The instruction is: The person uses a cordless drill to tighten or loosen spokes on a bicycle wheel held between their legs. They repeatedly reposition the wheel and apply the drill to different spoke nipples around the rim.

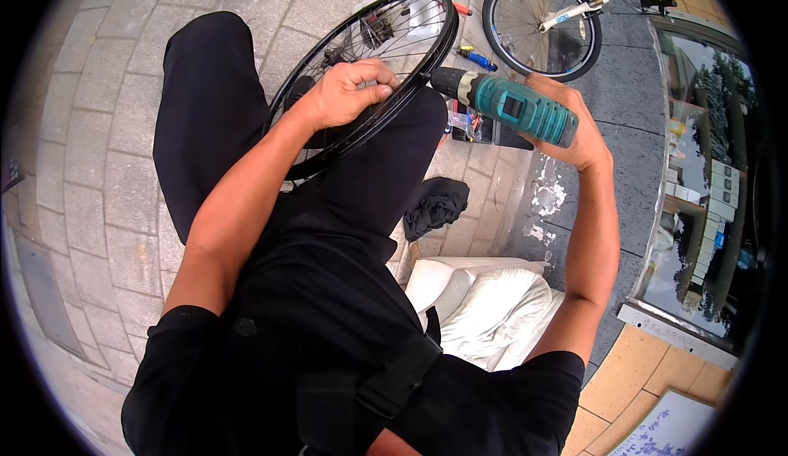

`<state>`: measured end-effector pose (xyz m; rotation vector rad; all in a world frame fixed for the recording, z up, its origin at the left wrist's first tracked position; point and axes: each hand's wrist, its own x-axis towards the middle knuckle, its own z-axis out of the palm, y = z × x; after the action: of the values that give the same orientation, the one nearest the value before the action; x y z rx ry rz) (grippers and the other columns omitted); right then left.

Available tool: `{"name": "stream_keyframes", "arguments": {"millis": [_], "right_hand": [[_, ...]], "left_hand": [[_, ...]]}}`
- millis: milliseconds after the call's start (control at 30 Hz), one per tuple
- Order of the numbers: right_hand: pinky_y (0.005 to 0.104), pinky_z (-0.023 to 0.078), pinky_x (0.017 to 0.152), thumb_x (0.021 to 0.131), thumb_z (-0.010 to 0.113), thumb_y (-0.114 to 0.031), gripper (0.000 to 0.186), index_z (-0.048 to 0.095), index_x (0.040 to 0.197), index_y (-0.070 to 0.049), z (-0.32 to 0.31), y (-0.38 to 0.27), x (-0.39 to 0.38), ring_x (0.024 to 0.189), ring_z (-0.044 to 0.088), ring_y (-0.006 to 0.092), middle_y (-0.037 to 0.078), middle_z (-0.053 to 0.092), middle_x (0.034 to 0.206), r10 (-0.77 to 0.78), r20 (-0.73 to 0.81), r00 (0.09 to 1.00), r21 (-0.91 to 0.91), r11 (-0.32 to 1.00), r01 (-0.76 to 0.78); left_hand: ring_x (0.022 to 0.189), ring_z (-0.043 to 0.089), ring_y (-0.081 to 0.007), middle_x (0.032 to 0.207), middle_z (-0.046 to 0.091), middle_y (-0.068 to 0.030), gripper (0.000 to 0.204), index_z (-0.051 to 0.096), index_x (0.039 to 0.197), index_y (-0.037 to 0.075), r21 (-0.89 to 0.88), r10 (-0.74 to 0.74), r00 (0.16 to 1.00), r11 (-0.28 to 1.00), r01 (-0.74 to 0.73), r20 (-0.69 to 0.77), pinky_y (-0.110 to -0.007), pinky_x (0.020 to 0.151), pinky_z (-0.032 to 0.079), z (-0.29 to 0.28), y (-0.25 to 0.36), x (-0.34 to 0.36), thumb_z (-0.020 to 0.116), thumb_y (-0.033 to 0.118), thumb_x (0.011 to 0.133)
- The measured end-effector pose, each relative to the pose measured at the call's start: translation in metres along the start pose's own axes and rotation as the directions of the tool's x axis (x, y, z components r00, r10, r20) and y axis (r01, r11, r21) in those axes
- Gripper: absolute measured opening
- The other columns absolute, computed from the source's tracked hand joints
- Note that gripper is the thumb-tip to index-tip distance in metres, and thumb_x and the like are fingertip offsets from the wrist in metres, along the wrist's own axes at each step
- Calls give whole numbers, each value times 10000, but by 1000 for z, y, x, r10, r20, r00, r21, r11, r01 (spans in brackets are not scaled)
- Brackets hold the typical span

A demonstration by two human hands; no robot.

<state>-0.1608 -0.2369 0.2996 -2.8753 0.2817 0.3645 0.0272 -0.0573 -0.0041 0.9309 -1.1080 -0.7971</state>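
A black spoked bicycle wheel (450, 25) leans across my lap, tilted against my right thigh. My left hand (353, 93) is at the near part of its rim, thumb and fingertips pinched together over the spokes; whatever sits between them is too small to name. In my right hand (566, 119) is a teal and black cordless drill (513, 105), held level and pointing left. Its chuck end meets the outer side of the rim; the bit's tip is hidden there.
Beyond the wheel, a bicycle (542, 25) with a white fork lies at the far right, near a blue-and-yellow tool (477, 59). Dark cloth (437, 207) lies on the paving by a white cushioned seat (484, 304). A glass window (698, 177) stands at right.
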Motion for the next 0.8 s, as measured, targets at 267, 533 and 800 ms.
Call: {"name": "stream_keyframes", "arguments": {"millis": [267,533,800], "right_hand": [[397,529,860,621,780,16,414,658,1017,23,-18,-12,9,848,598,345,134,624,950,39,-23,999,98,995,-36],[415,537,839,632,820,-11,394,662,992,18,26,-23,-5,844,618,344,143,646,957,42,-85,995,212,977,-23],[410,529,808,646,821,-23,377,659,984,15,32,-26,-2,828,607,339,142,642,940,74,-85,994,231,972,-53]], "left_hand": [[976,606,-125,1110,678,-52,117,713,1132,-26,-34,-71,983,997,66,-167,-286,873,508,-12,15,1,638,9,1050],[897,584,-118,1092,638,-39,90,673,1126,-12,2,-23,983,1000,23,-182,-280,820,497,-16,3,-2,620,26,1065],[923,576,-141,1051,622,-46,81,669,1108,-3,54,70,984,997,-62,-165,-290,852,478,-17,-2,5,609,41,1075]]}}
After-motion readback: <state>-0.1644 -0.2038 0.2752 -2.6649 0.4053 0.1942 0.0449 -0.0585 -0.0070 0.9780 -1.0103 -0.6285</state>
